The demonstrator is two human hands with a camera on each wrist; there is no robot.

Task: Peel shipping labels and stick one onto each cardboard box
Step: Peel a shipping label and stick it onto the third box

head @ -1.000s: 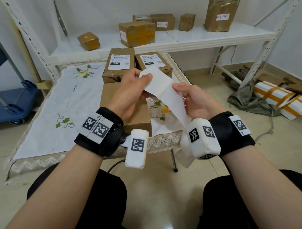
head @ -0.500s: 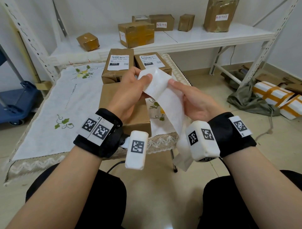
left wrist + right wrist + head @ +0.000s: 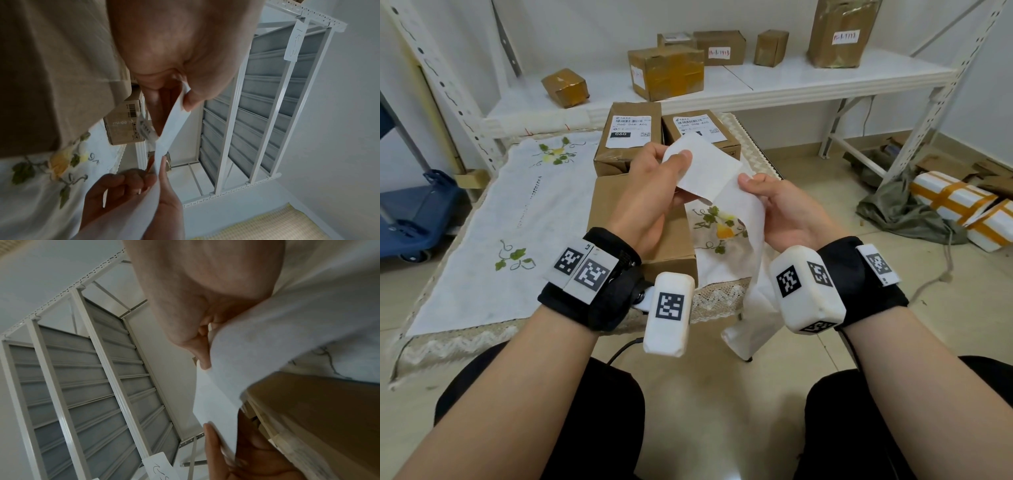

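My left hand (image 3: 671, 162) pinches the top corner of a white shipping label (image 3: 707, 169), held blank side up above the table. My right hand (image 3: 748, 183) grips the backing strip (image 3: 743, 240), which hangs down past the table edge. The label stays joined to the strip only along its lower edge. Under my left hand lies a plain cardboard box (image 3: 616, 209) with no label showing. Behind it stand two labelled boxes (image 3: 630, 137) (image 3: 700, 125). In the left wrist view my left hand's thumb (image 3: 192, 100) presses the label (image 3: 172, 123). In the right wrist view the strip (image 3: 246, 353) curves from my right hand's thumb (image 3: 202, 356).
A white embroidered cloth (image 3: 510, 212) covers the small table. A white metal shelf (image 3: 791, 78) behind it carries several taped boxes. A blue cart (image 3: 410, 219) stands at the left. White parcels with orange tape (image 3: 955, 202) and a green cloth lie on the floor at the right.
The label has peeled further off the backing strip. My left hand has lifted its corner up and away while my right hand has drawn the strip slightly down and to the right.
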